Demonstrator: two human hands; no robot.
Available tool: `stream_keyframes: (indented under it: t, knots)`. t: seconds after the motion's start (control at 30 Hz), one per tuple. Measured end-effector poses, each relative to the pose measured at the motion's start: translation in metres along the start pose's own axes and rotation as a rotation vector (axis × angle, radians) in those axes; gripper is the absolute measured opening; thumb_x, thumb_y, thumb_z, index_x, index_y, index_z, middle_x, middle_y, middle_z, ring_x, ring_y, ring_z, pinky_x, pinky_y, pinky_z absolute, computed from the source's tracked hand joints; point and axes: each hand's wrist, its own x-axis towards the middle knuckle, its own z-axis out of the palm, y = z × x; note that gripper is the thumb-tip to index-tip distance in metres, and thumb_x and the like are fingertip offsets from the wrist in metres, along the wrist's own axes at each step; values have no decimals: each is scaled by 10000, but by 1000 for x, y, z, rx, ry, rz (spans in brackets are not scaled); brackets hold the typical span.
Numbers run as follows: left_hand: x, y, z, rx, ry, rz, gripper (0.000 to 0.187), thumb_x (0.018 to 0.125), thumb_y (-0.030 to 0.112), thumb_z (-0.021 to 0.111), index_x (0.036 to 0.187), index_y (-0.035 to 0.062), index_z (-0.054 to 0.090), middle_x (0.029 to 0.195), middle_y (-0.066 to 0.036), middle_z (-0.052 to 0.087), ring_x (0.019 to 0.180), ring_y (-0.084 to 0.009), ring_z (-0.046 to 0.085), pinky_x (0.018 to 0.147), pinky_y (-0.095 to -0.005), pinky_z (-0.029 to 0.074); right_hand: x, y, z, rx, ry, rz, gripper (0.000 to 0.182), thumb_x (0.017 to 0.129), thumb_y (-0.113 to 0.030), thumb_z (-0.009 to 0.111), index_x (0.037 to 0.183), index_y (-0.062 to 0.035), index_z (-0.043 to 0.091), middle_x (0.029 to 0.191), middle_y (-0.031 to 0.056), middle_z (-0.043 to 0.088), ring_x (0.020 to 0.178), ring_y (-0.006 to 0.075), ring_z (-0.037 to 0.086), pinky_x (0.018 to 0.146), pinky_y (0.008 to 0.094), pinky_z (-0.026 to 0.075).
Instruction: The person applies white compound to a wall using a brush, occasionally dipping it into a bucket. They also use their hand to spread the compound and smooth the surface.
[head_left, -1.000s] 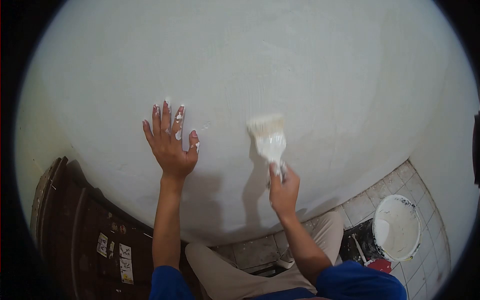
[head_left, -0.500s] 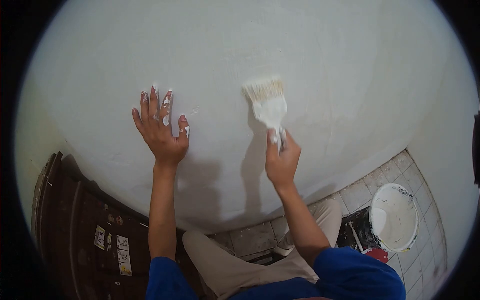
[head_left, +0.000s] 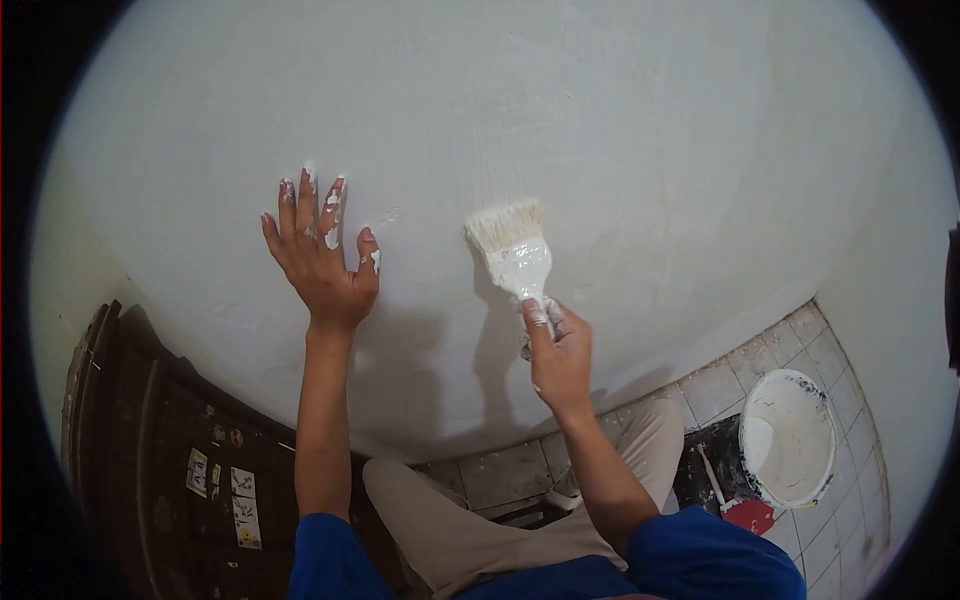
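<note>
My right hand (head_left: pixel 560 355) is closed around the handle of a wide paintbrush (head_left: pixel 518 262), which is coated in white paint. Its bristles point up and rest against the pale wall (head_left: pixel 640 130). Faint brush streaks show on the wall just above them. To the left, my left hand (head_left: pixel 325 265) lies against the same wall with fingers spread and nothing in it. White paint is smeared on its fingers and thumb. Some white also marks the fingers of my right hand.
A paint-streaked white bucket (head_left: pixel 790 440) stands on the tiled floor (head_left: pixel 720 378) at the lower right. Beside it lie a red tag-like piece (head_left: pixel 748 516) and a thin light-handled tool (head_left: pixel 712 475). Dark wooden furniture (head_left: pixel 185 430) with stickers stands at lower left.
My right hand has drawn the paintbrush down the wall and slightly to the left. My left hand has stayed in nearly the same place.
</note>
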Motion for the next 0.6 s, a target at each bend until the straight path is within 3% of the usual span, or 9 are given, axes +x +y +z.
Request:
stream_keyframes:
  t: [0.1,0.2,0.3,0.4,0.53,0.6]
  knots:
    - [-1,-1,-1,11,-14,-3,541,814,203,529,1338,90,463,1457,-123,353,1383,-331,248,1110,-552,109,-24,51,4,-140,64,-74,234,948,-190,547,860,17,613,602,-70,440,518,17,366,455,206,286]
    - [-2,-1,1,-2,11,-26,513,807,225,537,1307,118,501,1436,-121,395,1373,-330,274,1118,-530,98,-54,77,-9,-79,38,117,224,947,-181,547,860,14,614,592,-65,439,515,15,365,451,208,285]
    - [-4,0,3,-19,30,-32,502,804,235,542,1295,132,519,1428,-121,413,1368,-333,288,1120,-524,94,-55,24,-10,11,45,127,278,942,-205,534,841,43,608,582,-10,464,578,46,380,492,255,327]
    - [-7,4,3,-8,16,-45,504,807,239,541,1299,131,516,1430,-121,410,1366,-339,288,1119,-530,93,-32,-14,4,-14,66,-81,277,938,-199,539,834,50,600,587,1,454,602,48,371,504,260,330]
    - [-8,6,2,0,1,-41,504,811,248,539,1300,128,516,1429,-121,409,1362,-352,288,1116,-540,92,-7,17,22,-57,2,-17,263,934,-182,542,875,71,586,585,12,436,626,64,359,534,265,346]
    - [-10,4,-1,5,-39,-11,534,816,230,534,1331,98,478,1448,-145,370,1377,-363,249,1114,-548,78,-25,44,20,-83,16,-8,254,944,-198,551,820,20,589,580,-32,435,550,34,366,478,232,307]
